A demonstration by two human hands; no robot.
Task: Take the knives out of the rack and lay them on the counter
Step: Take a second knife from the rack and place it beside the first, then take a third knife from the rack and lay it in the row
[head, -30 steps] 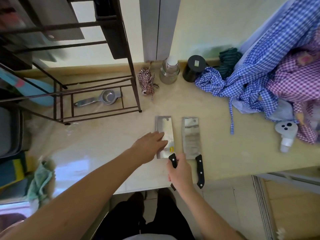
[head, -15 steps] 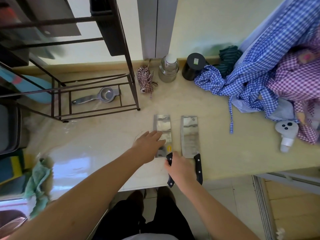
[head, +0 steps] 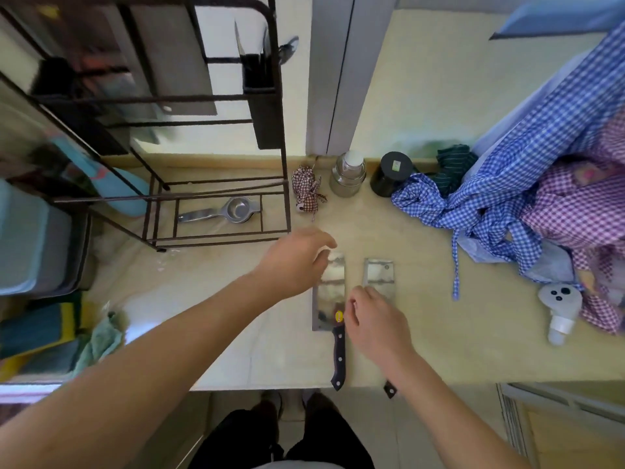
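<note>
**Two cleavers lying flat, both hands hovering empty**

The rack (head: pixel 270 130) is standing at the counter (head: pixel 439 333) back-left, up and left of both hands. Two cleavers are lying side by side near the front edge, blades pointing away, handles overhanging. The left hand (head: pixel 294 262), nearer the rack, is hanging loosely open over the left cleaver (head: pixel 329 292), gripping nothing. The right hand (head: pixel 375 323) is hovering half-curled, empty, covering the right cleaver (head: pixel 378 272).
</note>
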